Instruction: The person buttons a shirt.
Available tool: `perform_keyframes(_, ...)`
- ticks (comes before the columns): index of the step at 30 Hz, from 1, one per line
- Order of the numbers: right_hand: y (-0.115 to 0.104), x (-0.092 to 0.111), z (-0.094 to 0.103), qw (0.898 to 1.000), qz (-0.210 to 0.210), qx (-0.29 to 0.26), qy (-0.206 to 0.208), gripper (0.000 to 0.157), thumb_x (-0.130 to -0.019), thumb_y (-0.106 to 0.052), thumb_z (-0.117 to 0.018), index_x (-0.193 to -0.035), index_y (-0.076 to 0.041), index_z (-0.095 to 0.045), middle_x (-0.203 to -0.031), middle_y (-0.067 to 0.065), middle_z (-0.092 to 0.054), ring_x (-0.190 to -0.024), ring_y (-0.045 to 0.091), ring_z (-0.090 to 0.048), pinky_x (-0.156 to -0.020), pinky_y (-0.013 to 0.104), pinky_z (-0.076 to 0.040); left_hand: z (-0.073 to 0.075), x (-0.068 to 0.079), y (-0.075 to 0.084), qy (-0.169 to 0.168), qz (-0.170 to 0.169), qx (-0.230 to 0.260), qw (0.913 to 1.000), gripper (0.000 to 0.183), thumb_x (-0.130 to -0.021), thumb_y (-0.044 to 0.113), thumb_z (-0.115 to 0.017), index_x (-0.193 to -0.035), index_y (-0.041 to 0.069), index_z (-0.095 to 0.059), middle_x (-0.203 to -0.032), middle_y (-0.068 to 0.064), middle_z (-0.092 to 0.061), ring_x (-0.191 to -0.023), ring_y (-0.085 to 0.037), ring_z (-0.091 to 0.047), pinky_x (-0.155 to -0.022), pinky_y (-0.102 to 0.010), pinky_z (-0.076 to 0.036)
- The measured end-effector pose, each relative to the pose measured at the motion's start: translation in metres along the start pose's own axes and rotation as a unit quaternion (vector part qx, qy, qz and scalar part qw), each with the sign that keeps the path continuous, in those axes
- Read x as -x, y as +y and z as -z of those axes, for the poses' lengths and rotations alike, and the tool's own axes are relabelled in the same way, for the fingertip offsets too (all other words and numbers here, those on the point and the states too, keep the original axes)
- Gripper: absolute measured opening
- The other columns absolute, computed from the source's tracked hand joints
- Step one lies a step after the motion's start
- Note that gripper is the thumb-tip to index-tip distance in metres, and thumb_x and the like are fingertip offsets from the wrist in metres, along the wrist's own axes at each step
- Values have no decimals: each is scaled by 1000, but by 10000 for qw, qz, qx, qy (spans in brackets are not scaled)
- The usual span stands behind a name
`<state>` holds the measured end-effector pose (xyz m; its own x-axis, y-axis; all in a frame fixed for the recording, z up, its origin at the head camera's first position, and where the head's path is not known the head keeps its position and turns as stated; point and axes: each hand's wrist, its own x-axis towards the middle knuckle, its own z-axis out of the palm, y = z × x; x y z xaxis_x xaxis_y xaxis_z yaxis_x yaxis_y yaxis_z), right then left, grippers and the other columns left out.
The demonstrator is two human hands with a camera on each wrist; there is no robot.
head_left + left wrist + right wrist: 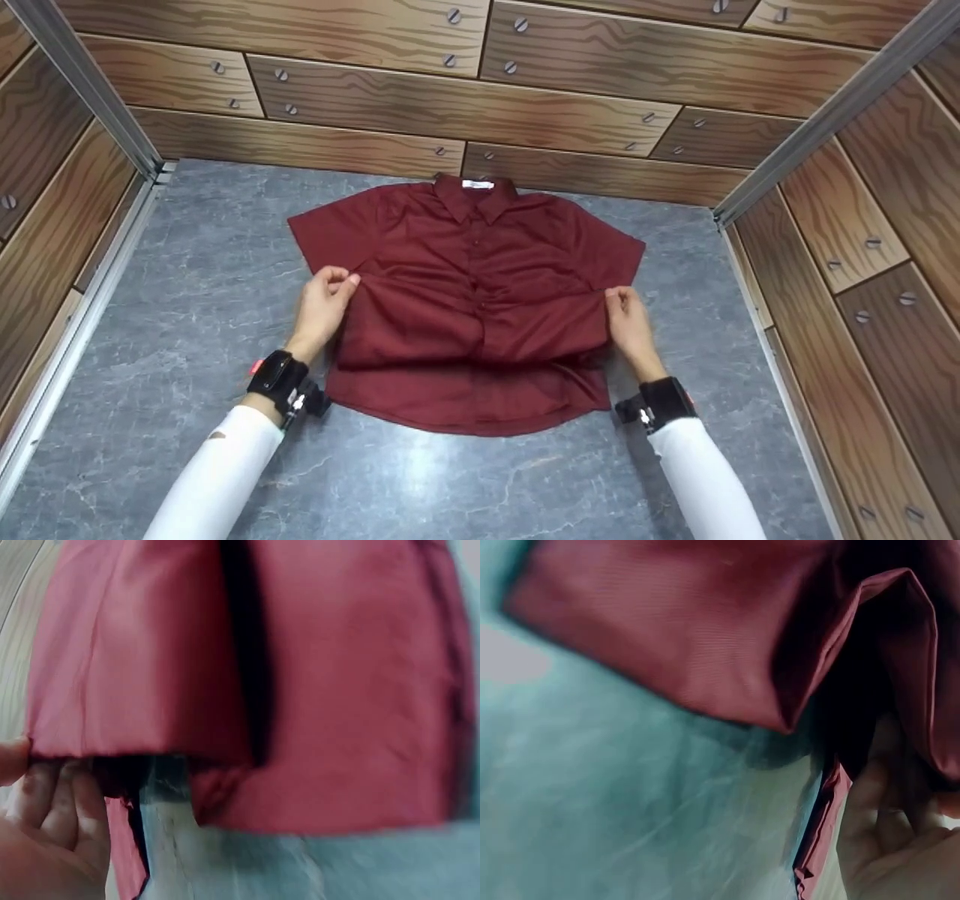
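Observation:
A dark red short-sleeved button shirt lies front side up, its collar toward the back wall. My left hand pinches the shirt's left side edge just below the sleeve, and my right hand pinches the opposite side edge. Between the hands the front cloth is lifted and bunched, with a fold hanging over the lower part. The curved hem rests on the floor surface. In the left wrist view, thumb and fingers hold the raised cloth edge. Cloth partly hides the right fingertips in the right wrist view.
The shirt lies on a grey marbled surface. Wood-patterned panels stand behind it and at both sides, with metal rails along the side edges. A white label shows inside the collar.

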<state>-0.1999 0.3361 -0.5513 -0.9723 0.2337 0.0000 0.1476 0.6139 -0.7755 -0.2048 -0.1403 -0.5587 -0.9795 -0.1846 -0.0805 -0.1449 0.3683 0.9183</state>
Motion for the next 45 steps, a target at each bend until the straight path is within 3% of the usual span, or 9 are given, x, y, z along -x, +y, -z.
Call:
perform_keyframes(3, -3, -9, -3, 9993, -185, -328, -25, 33, -104, -25, -40, -117, 3, -52, -109, 16, -56, -90, 19, -50, -78, 27, -39, -2, -7, 3, 74, 184, 270, 9994, 31, -96, 31, -58, -111, 4, -58, -105, -20, -69, -88, -19, -62, -74, -26, -45)
perform_keyframes(7, -9, -20, -6, 9975, -348, -620, 67, 34, -104, -26, -40, -117, 3, -51, -110, 15, -54, -96, 21, -49, -85, 29, -38, -4, -18, 8, 162, 317, 734, 9967, 30, -96, 30, -58, -110, 4, -57, -99, -16, -67, -81, -16, -58, -72, -25, -44)
perform_keyframes(15, -23, -42, -13, 9958, -381, -775, 304, 35, -104, -27, -40, -117, 4, -48, -116, 18, -52, -109, 27, -48, -98, 36, -35, -7, -40, 15, 174, 610, 1731, 9829, 25, -95, 25, -60, -108, 4, -55, -87, -2, -60, -70, -7, -55, -63, -20, -46)
perform_keyframes(21, -29, -58, -20, 9947, -524, -747, 475, 33, -104, -24, -39, -119, 4, -49, -123, 19, -54, -114, 27, -49, -101, 36, -36, -11, -54, 18, 261, 906, 2005, 9751, 24, -96, 22, -59, -109, 4, -53, -90, -1, -60, -67, -5, -53, -60, -19, -46)
perform_keyframes(26, -28, -66, -23, 9955, -765, -544, 161, 36, -103, -25, -39, -123, 4, -49, -127, 21, -53, -117, 29, -48, -104, 38, -35, -14, -58, 13, 382, 910, 1844, 9779, 31, -97, 21, -57, -120, 2, -51, -108, -14, -64, -82, -12, -57, -72, -22, -45)
perform_keyframes(30, -25, -65, -23, 9908, -1049, -830, -188, 38, -102, -27, -43, -128, 0, -48, -119, 14, -54, -95, 19, -54, -82, 28, -45, -11, -52, 8, 144, 914, 1664, 9817, 50, -97, 24, -56, -139, 3, -39, -126, -21, -59, -106, -24, -57, -90, -30, -44)
perform_keyframes(33, -20, -58, -20, 9856, -1166, -1167, -363, 40, -100, -26, -48, -132, -2, -45, -116, 9, -52, -85, 11, -49, -68, 20, -43, -8, -43, 3, -92, 771, 1415, 9869, 57, -97, 24, -55, -145, 3, -31, -126, -22, -59, -111, -25, -56, -97, -33, -41)
perform_keyframes(38, -7, -40, -13, 9866, -933, -1178, -640, 43, -99, -18, -49, -134, 4, -37, -116, 17, -52, -93, 16, -53, -74, 25, -51, -3, -23, -7, -418, 393, 895, 9943, 56, -95, 17, -57, -143, 0, -33, -115, -24, -63, -106, -27, -57, -97, -33, -40)
perform_keyframes(45, 8, -13, -3, 9907, -559, -185, -1226, 33, -96, -25, -57, -107, 7, -58, -76, 3, -56, -62, 10, -54, -56, 22, -47, 4, 4, -19, -900, 83, -268, 9955, 58, -92, 23, -63, -140, 2, -39, -106, -21, -66, -97, -28, -60, -85, -36, -45)
